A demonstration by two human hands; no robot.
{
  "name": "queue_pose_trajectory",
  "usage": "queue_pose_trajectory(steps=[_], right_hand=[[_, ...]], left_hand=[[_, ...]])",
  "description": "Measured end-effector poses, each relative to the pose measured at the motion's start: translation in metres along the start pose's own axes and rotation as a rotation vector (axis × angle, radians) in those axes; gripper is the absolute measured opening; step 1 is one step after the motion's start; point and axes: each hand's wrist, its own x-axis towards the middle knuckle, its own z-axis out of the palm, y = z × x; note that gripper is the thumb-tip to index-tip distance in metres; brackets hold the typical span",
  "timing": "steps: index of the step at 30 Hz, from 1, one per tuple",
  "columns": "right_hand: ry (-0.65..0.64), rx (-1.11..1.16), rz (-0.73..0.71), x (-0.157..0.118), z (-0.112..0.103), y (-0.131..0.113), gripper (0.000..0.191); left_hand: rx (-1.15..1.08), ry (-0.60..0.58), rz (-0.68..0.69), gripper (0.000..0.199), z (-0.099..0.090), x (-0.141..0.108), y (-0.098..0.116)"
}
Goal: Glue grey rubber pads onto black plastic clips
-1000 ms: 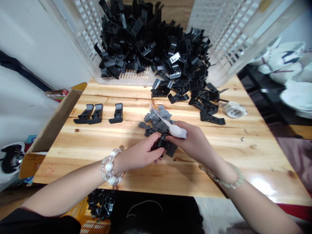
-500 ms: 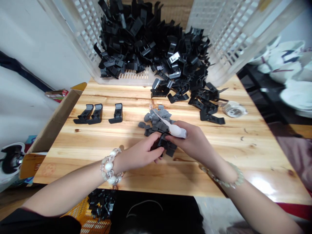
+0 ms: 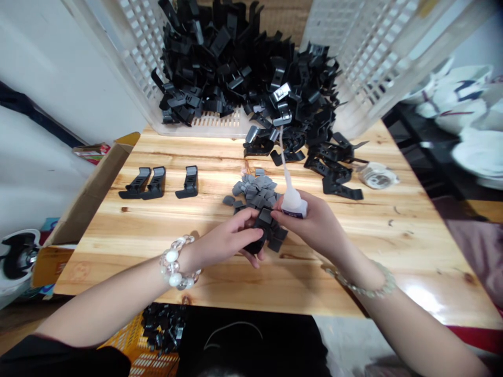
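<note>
My left hand (image 3: pixel 231 235) is closed around a black plastic clip (image 3: pixel 257 242), held just in front of a heap of small grey pads (image 3: pixel 257 189). In my right hand (image 3: pixel 314 217) is a small white bottle (image 3: pixel 293 201) with a long thin nozzle pointing away from me. The right fingertips touch the far end of the clip, where a grey pad-like surface (image 3: pixel 264 215) shows. Three black clips (image 3: pixel 190 181) stand in a row on the left of the wooden table (image 3: pixel 157 230).
A white perforated basket (image 3: pixel 231 131) full of black clips (image 3: pixel 231 68) spills onto the back of the table. A roll of clear tape (image 3: pixel 378 176) lies at right. Left of the table is a cardboard box (image 3: pixel 86 193); below, an orange basket (image 3: pixel 147 364) holds black parts.
The bottle's nozzle has swung from pointing left over the grey pads to pointing away from me. The clip has turned and shows more of its top; both hands have shifted slightly.
</note>
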Motion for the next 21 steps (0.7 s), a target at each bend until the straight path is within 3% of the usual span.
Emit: queue_pose_trajectory(steps=[8, 15, 21], right_hand=[[0.0, 0.042, -0.014, -0.0018, 0.003, -0.0023, 0.015], [-0.025, 0.324, 0.032, -0.0004, 0.0018, -0.0001, 0.019], [-0.022, 0.349, 0.052, 0.0, 0.0047, 0.0015, 0.02]], left_hand=[[-0.032, 0.029, 0.017, 0.017, 0.0011, -0.0006, -0.0009], [-0.074, 0.066, 0.097, 0.014, -0.0038, -0.0016, 0.0035], [-0.128, 0.009, 0.048, 0.018, -0.0038, -0.0032, 0.005]])
